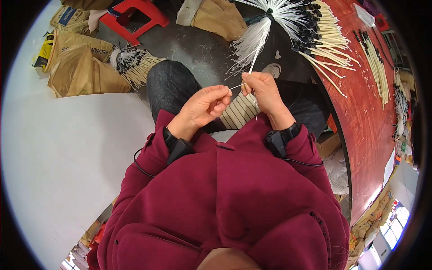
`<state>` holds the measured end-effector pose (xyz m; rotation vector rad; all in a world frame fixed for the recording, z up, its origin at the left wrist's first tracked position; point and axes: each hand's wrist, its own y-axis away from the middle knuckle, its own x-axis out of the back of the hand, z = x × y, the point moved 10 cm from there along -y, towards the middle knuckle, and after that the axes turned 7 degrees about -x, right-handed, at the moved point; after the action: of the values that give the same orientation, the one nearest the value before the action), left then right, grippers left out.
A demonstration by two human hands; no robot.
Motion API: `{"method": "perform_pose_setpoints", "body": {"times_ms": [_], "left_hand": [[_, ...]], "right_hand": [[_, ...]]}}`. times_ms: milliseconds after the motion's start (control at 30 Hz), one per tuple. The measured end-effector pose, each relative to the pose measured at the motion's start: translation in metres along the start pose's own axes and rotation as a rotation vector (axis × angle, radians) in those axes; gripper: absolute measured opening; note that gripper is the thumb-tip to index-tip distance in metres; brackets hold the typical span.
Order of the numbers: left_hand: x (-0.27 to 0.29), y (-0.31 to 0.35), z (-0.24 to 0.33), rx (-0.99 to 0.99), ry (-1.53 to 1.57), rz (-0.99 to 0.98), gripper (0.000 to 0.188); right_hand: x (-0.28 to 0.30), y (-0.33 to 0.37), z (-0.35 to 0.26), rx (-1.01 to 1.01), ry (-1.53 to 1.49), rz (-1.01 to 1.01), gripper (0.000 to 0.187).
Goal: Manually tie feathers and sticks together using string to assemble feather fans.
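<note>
Above my lap, my left hand (203,108) is closed, thumb and forefinger pinching the end of a thin white strand (237,86). The strand runs taut and short across to my right hand (265,93). That hand is closed too, gripping white strands between thumb and fingers, with loose ends hanging below it. From its grip the strands rise to a large fanned bundle of white strands (252,47), gathered at a dark tie at the edge of the red table (360,148). Beneath my hands lies a cream cloth with dark stripes (236,111).
Cream sticks with black ends (328,42) overhang the table's edge, with another row (375,67) farther right. A pale board (76,166) spans the left. Brown paper bags (81,72), a second bundle (135,65) and a red stool (135,20) stand beyond it.
</note>
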<state>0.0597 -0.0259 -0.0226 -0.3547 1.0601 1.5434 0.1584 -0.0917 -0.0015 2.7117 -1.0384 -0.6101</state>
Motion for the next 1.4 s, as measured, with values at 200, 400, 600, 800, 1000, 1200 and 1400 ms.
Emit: {"method": "perform_pose_setpoints", "body": {"times_ms": [200,400,600,800,1000,1200,1400], "left_hand": [[0.006,0.002,-0.004,0.053,0.029,0.073,0.012],[0.010,0.002,-0.004,-0.001,-0.062,0.028,0.014],[0.017,0.005,-0.004,-0.029,-0.074,0.053,0.014],[0.049,0.014,0.048,-0.389,-0.395,0.395,0.016],[-0.013,0.018,0.062,-0.475,-0.985,0.213,0.015],[-0.027,0.001,0.026,-0.219,-0.762,0.093,0.011],[-0.001,0.001,0.015,-0.098,-0.264,0.129,0.009]], "right_hand": [[0.004,0.000,-0.003,0.001,-0.030,0.063,0.039],[0.000,0.000,-0.001,0.019,-0.011,0.022,0.040],[0.000,-0.001,0.008,-0.026,-0.061,0.021,0.038],[-0.003,0.000,0.002,0.005,-0.008,0.076,0.032],[0.002,0.001,0.010,0.018,0.011,0.137,0.030],[0.005,0.001,0.012,-0.004,-0.036,0.181,0.031],[0.011,0.002,0.005,0.049,0.005,0.186,0.028]]}}
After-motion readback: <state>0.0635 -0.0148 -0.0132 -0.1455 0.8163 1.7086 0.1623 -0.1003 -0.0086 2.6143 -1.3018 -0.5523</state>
